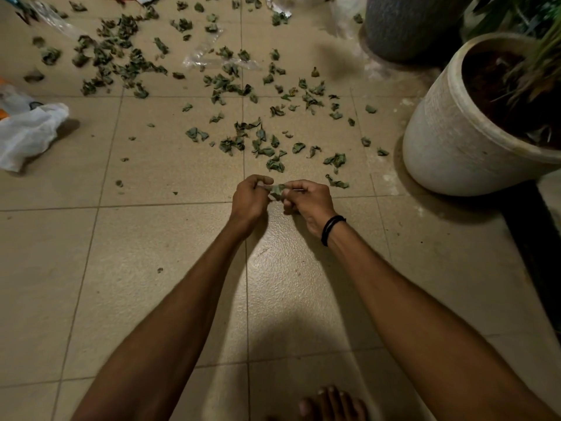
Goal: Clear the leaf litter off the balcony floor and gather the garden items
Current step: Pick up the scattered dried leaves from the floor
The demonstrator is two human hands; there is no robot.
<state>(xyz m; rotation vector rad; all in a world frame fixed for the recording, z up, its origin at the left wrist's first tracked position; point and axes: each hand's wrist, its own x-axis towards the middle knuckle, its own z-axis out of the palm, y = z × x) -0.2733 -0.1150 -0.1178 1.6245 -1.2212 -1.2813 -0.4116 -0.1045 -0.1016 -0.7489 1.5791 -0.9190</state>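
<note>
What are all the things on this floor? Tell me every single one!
loose leaves: many, dull green, scattered over the floor ahead of the hands
held leaf: one, dull green, between both hands
white pot: one, off-white, on the right, holding dark soil and a green plant
grey pot: one, dark grey, top right
plastic bag: one, white, crumpled at the left edge
clear wrapper: at least one, see-through, among the leaves near the top
floor tiles: many, beige, under everything
wristband: one, black, on the right wrist
foot: one, bare, bottom edge
left hand: pinches the held leaf
right hand: pinches the held leaf
</note>
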